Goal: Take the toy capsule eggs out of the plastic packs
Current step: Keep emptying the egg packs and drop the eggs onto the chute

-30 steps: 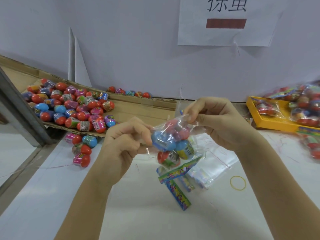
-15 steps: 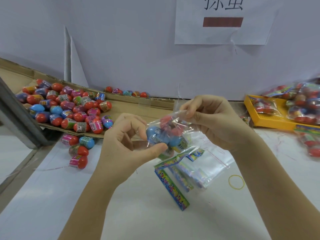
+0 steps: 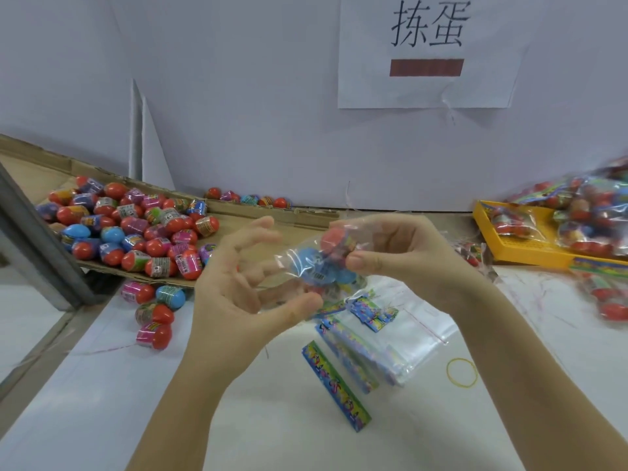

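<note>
I see the right hand (image 3: 407, 260) pinching the plastic pack (image 3: 339, 232) of capsule eggs (image 3: 307, 265) over the white table (image 3: 102, 419), left hand (image 3: 244, 290) spread beside it; cardboard tray (image 3: 244, 220) at ten o'clock; wall sign (image 3: 428, 52) at twelve

The pack (image 3: 323, 260) is clear, crinkly, glossy plastic; eggs (image 3: 154, 248) shine smooth and plastic; cardboard (image 3: 238, 223) looks matt, sign (image 3: 367, 79) plain paper.

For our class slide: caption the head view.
Right hand grips a plastic pack of capsule eggs; open left hand beside it.
</note>
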